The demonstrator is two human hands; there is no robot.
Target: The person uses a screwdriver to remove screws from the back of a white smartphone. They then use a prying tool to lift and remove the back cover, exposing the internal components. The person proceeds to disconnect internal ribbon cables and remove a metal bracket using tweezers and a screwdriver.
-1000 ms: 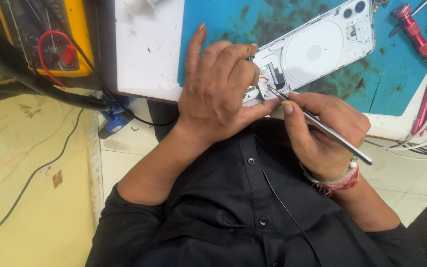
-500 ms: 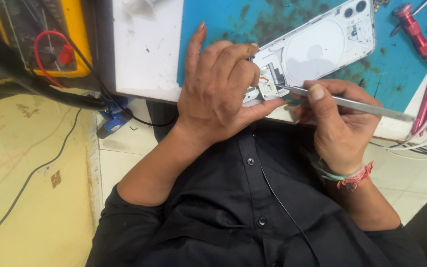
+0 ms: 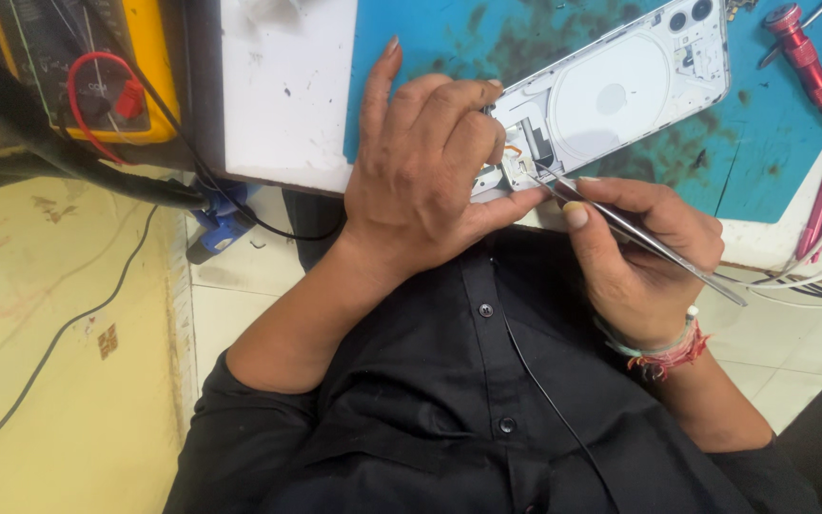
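Head view, looking down: left hand (image 3: 425, 176) pressed on the near end of an opened white phone (image 3: 620, 86), fingers curled over its edge, thumb stretched toward the right, pinning it to the blue mat (image 3: 449, 38). Right hand (image 3: 635, 252) closed around metal tweezers (image 3: 639, 233), pinched between thumb and forefinger, tips aimed at the small parts inside the phone just beside the left thumb. Tips touching or just above those parts; cannot tell which. Phone lying back-up and flat, its near end under the left fingers, the rest stretching away up and to the right, round white coil in the middle, camera holes at the far corner. Mat stained dark in patches, laid on a white bench top (image 3: 283, 95). Braided wristband (image 3: 668, 352) on the right wrist. Black buttoned shirt (image 3: 449, 409) below both hands, thin black cord running down it. Farther out: red-handled screwdriver (image 3: 806, 62) and pink tools at the right edge of the mat, well apart from the phone; yellow meter (image 3: 145, 67) with a red lead at the upper left; black cable (image 3: 59, 333) trailing across the pale floor.
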